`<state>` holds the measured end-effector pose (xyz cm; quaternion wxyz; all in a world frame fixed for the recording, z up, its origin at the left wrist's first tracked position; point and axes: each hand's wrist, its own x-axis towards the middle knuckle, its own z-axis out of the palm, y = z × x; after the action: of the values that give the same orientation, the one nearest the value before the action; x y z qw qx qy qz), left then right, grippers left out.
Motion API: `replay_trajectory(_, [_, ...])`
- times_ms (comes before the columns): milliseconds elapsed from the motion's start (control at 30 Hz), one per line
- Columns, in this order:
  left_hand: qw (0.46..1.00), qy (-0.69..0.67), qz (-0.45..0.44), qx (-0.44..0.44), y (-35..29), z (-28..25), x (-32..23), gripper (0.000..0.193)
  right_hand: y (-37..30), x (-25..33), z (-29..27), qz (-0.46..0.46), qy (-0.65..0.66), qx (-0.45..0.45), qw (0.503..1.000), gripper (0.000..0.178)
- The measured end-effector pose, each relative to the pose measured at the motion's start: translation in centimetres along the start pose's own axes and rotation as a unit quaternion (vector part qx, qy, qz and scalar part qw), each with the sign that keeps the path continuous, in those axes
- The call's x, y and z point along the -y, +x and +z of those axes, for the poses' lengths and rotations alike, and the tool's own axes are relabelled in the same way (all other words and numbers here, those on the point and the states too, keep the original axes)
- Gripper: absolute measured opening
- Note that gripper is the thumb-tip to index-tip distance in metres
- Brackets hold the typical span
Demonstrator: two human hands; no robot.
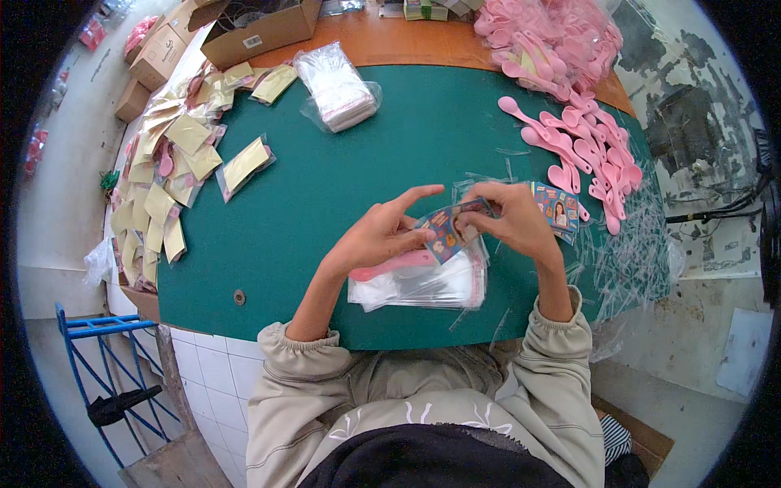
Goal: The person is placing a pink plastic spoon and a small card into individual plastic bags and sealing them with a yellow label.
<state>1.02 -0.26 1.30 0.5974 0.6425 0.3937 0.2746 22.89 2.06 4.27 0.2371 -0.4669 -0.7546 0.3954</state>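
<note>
head view, looking down on a green table mat (325, 187). the left hand (382, 236) and the right hand (508, 220) are meeting over the near middle of the mat, both gripping one small printed card (446, 232) with cartoon pictures on it. the card is lying between the two hands, tilted, its long axis running from lower left to upper right. the left thumb and curled fingers are pinching its lower left end while the left index finger (419, 193) is pointing out straight, free of the card. the right fingers are bent close around the upper right end; how tightly they are closing cannot be told. a pink plastic spoon (390, 264) is lying just under the left hand, its long axis nearly level, its bowl end hidden beneath the card and hands; whether the left fingers are touching it cannot be told. both are resting over a stack of clear plastic bags (423, 285), directly below the hands. a few more printed cards (560, 207) are lying just beside the right hand, on its outer side. loose pink spoons (569, 134) are spreading further right, and filled packets with yellow inserts (175, 163) are piling well apart at the left edge. the two hands are equally near the card; the left is nearer the spoon.
</note>
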Motion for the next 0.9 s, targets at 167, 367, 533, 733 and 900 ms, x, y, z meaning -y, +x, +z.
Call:
replay_trajectory(167, [0.998, 0.032, -0.034, 0.032, 0.1, -0.3, -0.6, 0.052, -0.4, 0.2, -0.3, -0.035, -0.033, 0.009, 0.999, 0.018])
replay_trajectory(367, [0.999, 0.025, 0.000, 0.038, 0.2, 0.1, -0.2, 0.050, 0.1, -0.1, 0.7, -0.045, 0.015, 0.049, 0.998, 0.021])
replay_trajectory(533, [0.999, -0.032, -0.007, 0.033, 0.1, -0.5, 0.3, 0.048, 0.4, -1.1, 1.2, -0.026, 0.097, 0.019, 0.995, 0.022])
replay_trajectory(733, [0.997, 0.002, -0.055, 0.047, 0.1, -1.3, -0.7, 0.044, 0.4, -0.7, 1.4, -0.022, 0.103, -0.004, 0.994, 0.021])
replay_trajectory(900, [0.998, -0.055, 0.008, 0.035, 0.1, -0.6, 1.2, 0.044, 0.4, 0.1, 2.6, -0.053, 0.092, 0.020, 0.994, 0.020])
